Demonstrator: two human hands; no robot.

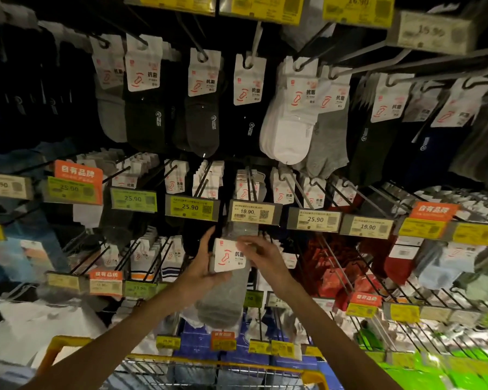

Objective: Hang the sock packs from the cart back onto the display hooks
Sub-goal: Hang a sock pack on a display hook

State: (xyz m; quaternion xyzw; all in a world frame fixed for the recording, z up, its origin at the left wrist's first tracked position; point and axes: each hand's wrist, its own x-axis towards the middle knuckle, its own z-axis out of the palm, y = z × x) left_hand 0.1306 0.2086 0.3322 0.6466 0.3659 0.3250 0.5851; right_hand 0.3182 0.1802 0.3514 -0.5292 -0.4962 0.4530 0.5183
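A grey sock pack (224,291) with a white header card hangs between my hands, just below the 19.90 price tag (250,211) of a display hook. My left hand (202,267) holds the pack from the left, thumb up along the card's edge and fingers under it. My right hand (261,256) pinches the card's top right corner. The card's top sits close under the tag; the hook tip is hidden behind it. The cart (209,367), with a yellow rim and wire basket, is at the bottom.
Rows of hooks with sock packs fill the wall: black, grey and white packs (289,128) above, red packs (333,266) to the right, striped ones to the left. Long wire hooks (378,209) jut toward me. Price tags line every row.
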